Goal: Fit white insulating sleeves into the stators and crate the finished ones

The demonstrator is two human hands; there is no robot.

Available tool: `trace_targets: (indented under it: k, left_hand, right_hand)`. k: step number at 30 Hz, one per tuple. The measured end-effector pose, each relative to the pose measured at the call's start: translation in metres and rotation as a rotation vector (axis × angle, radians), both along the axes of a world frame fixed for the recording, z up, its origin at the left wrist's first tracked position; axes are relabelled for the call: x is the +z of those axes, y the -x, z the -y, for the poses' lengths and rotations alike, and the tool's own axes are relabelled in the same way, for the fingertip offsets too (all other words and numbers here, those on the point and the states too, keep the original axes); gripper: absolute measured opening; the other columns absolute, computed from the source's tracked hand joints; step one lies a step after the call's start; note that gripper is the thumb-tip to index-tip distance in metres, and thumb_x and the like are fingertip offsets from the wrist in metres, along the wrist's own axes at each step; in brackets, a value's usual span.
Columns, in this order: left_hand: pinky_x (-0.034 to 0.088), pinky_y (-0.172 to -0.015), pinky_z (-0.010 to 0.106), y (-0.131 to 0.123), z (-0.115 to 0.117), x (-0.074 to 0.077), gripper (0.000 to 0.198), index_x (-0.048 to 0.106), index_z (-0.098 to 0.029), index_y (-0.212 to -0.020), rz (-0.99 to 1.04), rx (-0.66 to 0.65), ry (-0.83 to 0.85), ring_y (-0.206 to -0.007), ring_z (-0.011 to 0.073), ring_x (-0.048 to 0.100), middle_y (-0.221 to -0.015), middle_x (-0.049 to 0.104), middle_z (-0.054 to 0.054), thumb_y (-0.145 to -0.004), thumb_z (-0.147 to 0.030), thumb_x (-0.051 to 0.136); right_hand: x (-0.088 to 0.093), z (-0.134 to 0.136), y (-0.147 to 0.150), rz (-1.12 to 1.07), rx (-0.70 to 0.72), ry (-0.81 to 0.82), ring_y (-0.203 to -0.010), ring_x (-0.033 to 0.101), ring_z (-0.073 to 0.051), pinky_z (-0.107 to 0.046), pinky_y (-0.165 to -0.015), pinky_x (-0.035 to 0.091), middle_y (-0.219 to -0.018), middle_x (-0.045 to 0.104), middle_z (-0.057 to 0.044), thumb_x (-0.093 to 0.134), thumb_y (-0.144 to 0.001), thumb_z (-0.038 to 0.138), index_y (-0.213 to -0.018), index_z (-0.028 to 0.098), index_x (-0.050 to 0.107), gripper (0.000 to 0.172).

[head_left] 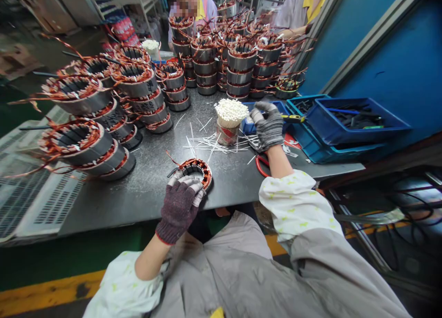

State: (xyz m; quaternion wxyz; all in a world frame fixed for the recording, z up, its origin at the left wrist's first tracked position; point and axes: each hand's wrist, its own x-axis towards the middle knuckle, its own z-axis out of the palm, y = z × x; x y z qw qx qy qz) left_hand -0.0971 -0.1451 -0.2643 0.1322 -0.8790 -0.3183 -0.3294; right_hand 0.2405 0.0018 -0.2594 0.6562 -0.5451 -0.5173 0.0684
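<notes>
Dozens of copper-wound stators (205,65) stacked across the workbench (148,203)

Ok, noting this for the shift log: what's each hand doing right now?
Left hand: closed on the rim of a copper-wound motor stator.
Right hand: open, holding nothing visible, beside a cup of white-tipped sticks.

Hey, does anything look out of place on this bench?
Yes: loose white sticks lie scattered across the dark workbench beside the cup of white-tipped sticks, which looks untidy next to the orderly stacked copper-wound stators.
</notes>
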Motion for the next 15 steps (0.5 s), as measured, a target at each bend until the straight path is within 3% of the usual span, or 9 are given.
trace_targets:
  k: [3,5,7,9,11,15]
  left_hand:
    - [0.045,-0.112,0.05,0.0,0.0,0.0,0.014,0.06,-0.02,-0.109,-0.004,0.006,0.01,-0.11,0.0237,0.068,-0.106,0.074,0.007,-0.095,-0.018,0.06]
    - [0.046,-0.112,0.05,0.0,0.0,0.0,0.014,0.059,-0.02,-0.11,-0.01,0.005,0.024,-0.11,0.0237,0.068,-0.107,0.074,0.007,-0.096,-0.018,0.06]
    - [0.045,-0.113,0.051,0.001,0.0,-0.001,0.015,0.06,-0.021,-0.11,-0.008,0.004,0.037,-0.111,0.0236,0.068,-0.108,0.074,0.006,-0.096,-0.019,0.06]
    - [0.045,-0.113,0.052,0.002,0.0,-0.002,0.017,0.06,-0.021,-0.111,-0.003,0.005,0.044,-0.112,0.0237,0.068,-0.109,0.074,0.007,-0.095,-0.019,0.061]
    - [0.045,-0.114,0.053,0.003,0.0,-0.004,0.018,0.061,-0.021,-0.112,0.005,0.009,0.045,-0.112,0.0241,0.068,-0.109,0.073,0.008,-0.094,-0.018,0.062]
    - [0.044,-0.116,0.054,0.003,0.0,-0.007,0.017,0.062,-0.021,-0.112,0.02,0.02,0.098,-0.115,0.0243,0.068,-0.111,0.074,0.008,-0.094,-0.02,0.061]
  right_hand:
    - [0.001,0.003,0.003,0.083,0.007,-0.012,-0.097,0.066,-0.023,-0.044,-0.093,0.057,-0.1,0.068,-0.006,0.078,-0.076,0.029,-0.089,0.019,0.074,0.016]
    - [0.003,0.006,0.005,-0.004,0.033,-0.04,-0.092,0.066,-0.021,-0.041,-0.091,0.057,-0.093,0.068,-0.004,0.076,-0.079,0.033,-0.085,0.021,0.072,0.014]
    - [0.006,0.01,0.006,-0.185,0.083,-0.008,-0.077,0.065,-0.018,-0.037,-0.075,0.059,-0.081,0.066,-0.001,0.071,-0.084,0.041,-0.087,0.022,0.069,0.019]
    - [0.009,0.012,0.006,-0.332,0.176,0.076,-0.061,0.06,-0.015,-0.031,-0.054,0.053,-0.071,0.063,0.001,0.07,-0.085,0.05,-0.087,0.023,0.065,0.027]
    - [0.013,0.014,0.004,-0.383,0.267,0.132,-0.055,0.057,-0.014,-0.028,-0.045,0.046,-0.069,0.062,0.001,0.071,-0.084,0.057,-0.084,0.024,0.063,0.034]
    - [0.025,0.022,0.0,-0.426,0.323,0.006,-0.059,0.059,-0.013,-0.031,-0.05,0.052,-0.077,0.064,0.001,0.066,-0.088,0.064,-0.081,0.026,0.059,0.039]
